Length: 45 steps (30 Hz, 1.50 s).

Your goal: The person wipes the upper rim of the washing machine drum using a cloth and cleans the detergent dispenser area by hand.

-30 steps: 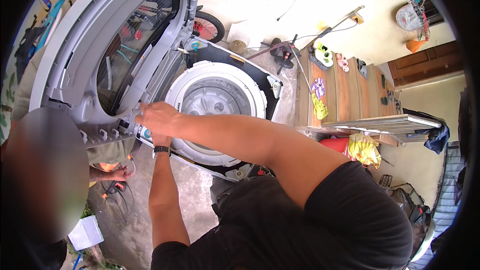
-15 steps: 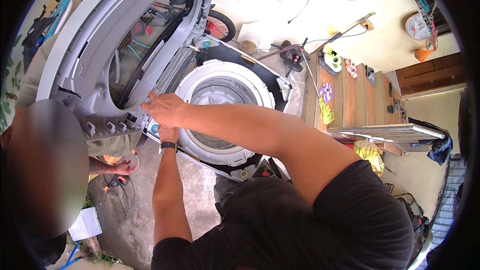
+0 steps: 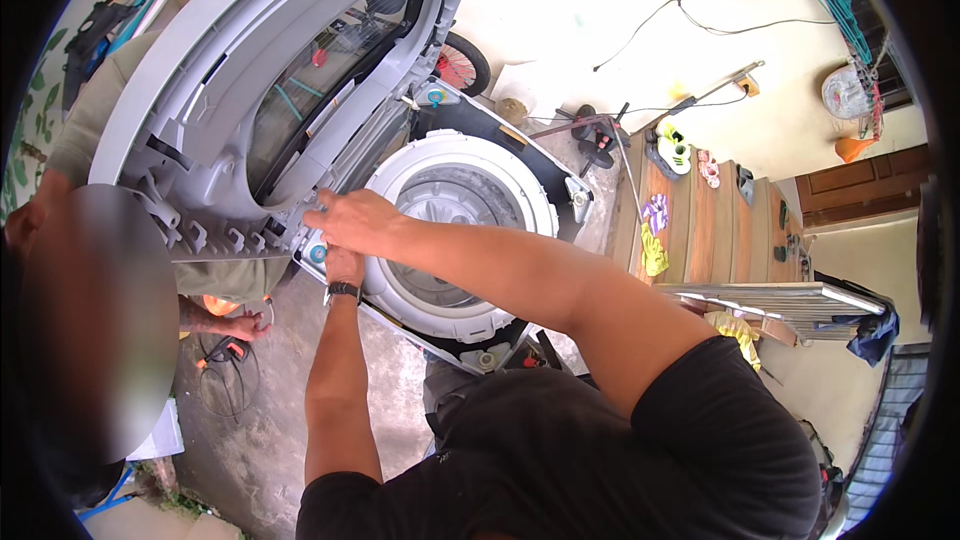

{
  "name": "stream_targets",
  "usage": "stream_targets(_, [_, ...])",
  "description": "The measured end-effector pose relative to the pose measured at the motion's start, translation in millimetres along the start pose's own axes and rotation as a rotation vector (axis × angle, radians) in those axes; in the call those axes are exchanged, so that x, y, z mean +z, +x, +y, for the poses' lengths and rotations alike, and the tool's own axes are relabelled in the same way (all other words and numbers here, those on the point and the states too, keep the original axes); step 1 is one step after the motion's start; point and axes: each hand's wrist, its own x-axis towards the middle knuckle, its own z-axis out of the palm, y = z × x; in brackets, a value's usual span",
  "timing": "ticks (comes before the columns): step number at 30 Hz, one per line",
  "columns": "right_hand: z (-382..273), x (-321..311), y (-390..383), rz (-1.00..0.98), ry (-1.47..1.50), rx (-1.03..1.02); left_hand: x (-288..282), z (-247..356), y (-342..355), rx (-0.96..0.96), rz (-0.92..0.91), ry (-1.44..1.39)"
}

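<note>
I have both hands together at the near left corner of the top-loading washing machine (image 3: 548, 202), where its raised grey top cover (image 3: 165, 60) meets the cabinet. My right hand (image 3: 355, 222) reaches across the tub ring (image 3: 378, 280), its fingers (image 3: 318, 219) bent over the cover's lower edge; I cannot tell whether they pinch anything. My left hand (image 3: 344, 264), with a black-strapped watch (image 3: 344, 290) at the wrist, comes up from below and is partly hidden under the right, so I cannot tell how its fingers are set. A blue-green round fitting (image 3: 318, 252) sits just beside it.

The machine stands on the concrete floor (image 3: 290, 400) in front of me, with its drum (image 3: 450, 200) exposed and the cover tilted up along its left side. Left of my forearm is a co-worker's hand (image 3: 248, 326), apart from mine. Beyond the machine is a bicycle wheel (image 3: 478, 65); wooden steps (image 3: 682, 230) stand off to the right.
</note>
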Motion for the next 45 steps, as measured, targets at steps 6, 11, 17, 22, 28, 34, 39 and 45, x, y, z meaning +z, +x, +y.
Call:
stream_targets(6, [21.1, -4.7, -4.1, 0.121, -0.01, -0.189, -13.2, 34.5, -5.4, 0.077, 0.097, -0.147])
stream_targets(11, [-4.9, -23.5, 0.9, -0.013, 0.071, 0.029, -23.9, 21.3, -11.8, -0.033, 0.132, -0.156])
stream_targets(17, [23.6, 1.1, -3.4, 0.051, -0.07, -0.194, -32.4, 57.8, -8.2, -0.027, 0.019, -0.183])
stream_targets(22, [-16.8, -12.8, 8.5, -0.034, 0.009, 0.156, -27.3, 22.4, -9.1, -0.013, 0.067, -0.101])
stream_targets(28, [21.7, 9.6, 2.2, 0.199, -0.041, -0.34, -23.2, 35.0, -9.5, 0.026, 0.15, -0.139])
stream_targets(34, [-0.1, -24.3, 0.6, 0.032, -0.104, 0.016, -18.8, 29.8, -4.6, 0.095, 0.16, -0.134])
stream_targets(39, [-0.5, -9.6, 4.4, 0.025, 0.015, -0.095, -26.0, 28.0, -3.5, 0.098, 0.25, -0.129])
stream_targets(45, [34.0, 2.5, 0.9, 0.004, -0.019, -0.159, -15.5, 57.3, -2.9, 0.036, 0.114, -0.095])
